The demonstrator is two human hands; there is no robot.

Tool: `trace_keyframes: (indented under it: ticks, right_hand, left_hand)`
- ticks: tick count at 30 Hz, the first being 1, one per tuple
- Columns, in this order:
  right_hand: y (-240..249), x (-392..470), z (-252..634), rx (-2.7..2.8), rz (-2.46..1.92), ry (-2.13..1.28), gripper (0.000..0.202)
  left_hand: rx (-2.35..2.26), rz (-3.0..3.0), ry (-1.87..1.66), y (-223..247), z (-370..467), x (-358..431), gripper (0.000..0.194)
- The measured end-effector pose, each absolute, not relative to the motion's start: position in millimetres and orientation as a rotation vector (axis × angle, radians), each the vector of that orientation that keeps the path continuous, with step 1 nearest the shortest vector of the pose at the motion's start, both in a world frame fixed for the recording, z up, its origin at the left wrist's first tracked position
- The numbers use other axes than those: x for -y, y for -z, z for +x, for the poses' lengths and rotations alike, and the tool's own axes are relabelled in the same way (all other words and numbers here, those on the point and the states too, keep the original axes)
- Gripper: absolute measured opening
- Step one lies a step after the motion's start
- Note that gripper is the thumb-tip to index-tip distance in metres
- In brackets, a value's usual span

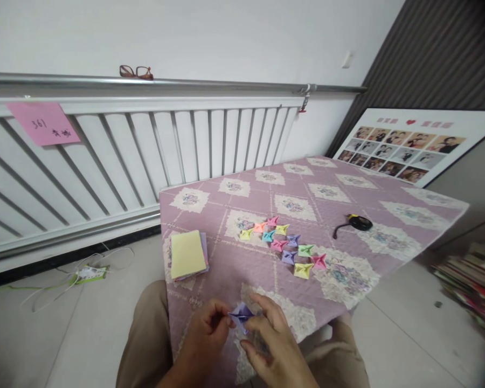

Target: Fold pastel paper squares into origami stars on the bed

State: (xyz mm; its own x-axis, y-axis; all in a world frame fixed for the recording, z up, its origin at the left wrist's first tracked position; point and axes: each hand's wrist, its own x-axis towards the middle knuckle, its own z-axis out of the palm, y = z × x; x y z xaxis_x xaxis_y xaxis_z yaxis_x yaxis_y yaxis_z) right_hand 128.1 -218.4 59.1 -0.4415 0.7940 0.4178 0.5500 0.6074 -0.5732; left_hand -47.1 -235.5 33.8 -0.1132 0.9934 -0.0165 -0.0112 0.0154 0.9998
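Observation:
A purple folded origami paper piece (239,317) is held between both hands close to the table's near edge. My left hand (208,330) pinches its left corner between thumb and fingertips. At its right side, the fingers of my right hand (275,340) curl round and press on the paper, thumb below. Beyond my hands, several finished-looking folded paper pieces (289,257) in yellow, pink, teal, purple and green lie in rows. To the left sits a stack of square paper sheets (187,255), yellow on top.
A flowered purple tablecloth (262,195) covers the table. A black object with a strap (359,222) lies at the right. Behind stand a white radiator (178,140) and a photo board (404,143); glasses (136,72) rest on the pipe.

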Motion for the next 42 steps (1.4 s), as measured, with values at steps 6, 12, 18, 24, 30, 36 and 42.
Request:
trace_keyframes:
  ticks: [6,12,18,24,30,36,42]
  right_hand:
    - [-56.0,216.6,121.5,2.24,-1.066,-0.236,0.025]
    - [-50.7,216.6,124.8,2.288,-1.041,-0.169,0.021]
    - [-63.3,221.1,130.0,2.214,-1.055,-0.425,0.015]
    - [-72.7,217.5,127.9,2.192,-1.121,-0.429,0.012]
    - [-63.1,214.7,120.4,2.299,-1.197,-0.293,0.021]
    - [-46.6,205.7,117.9,2.384,-1.295,-0.224,0.019]
    - [-42.3,188.7,112.9,2.522,-1.565,-0.333,0.022]
  left_hand:
    - [-1.275,1.114,-1.237,-32.2,-43.4,240.8,0.001]
    - [-1.288,1.168,-1.195,-31.2,-44.6,240.4,0.002]
    - [-1.329,1.226,-1.169,-33.2,-47.1,239.9,0.006]
    - [-1.36,1.341,-1.16,-27.0,-47.2,243.1,0.008]
    - [-1.366,1.338,-1.186,-16.4,-42.5,245.1,0.009]
    - [-1.432,1.358,-1.046,-9.6,-43.9,241.6,0.012]
    - [-1.481,1.438,-1.061,-7.0,-55.5,234.6,0.018]
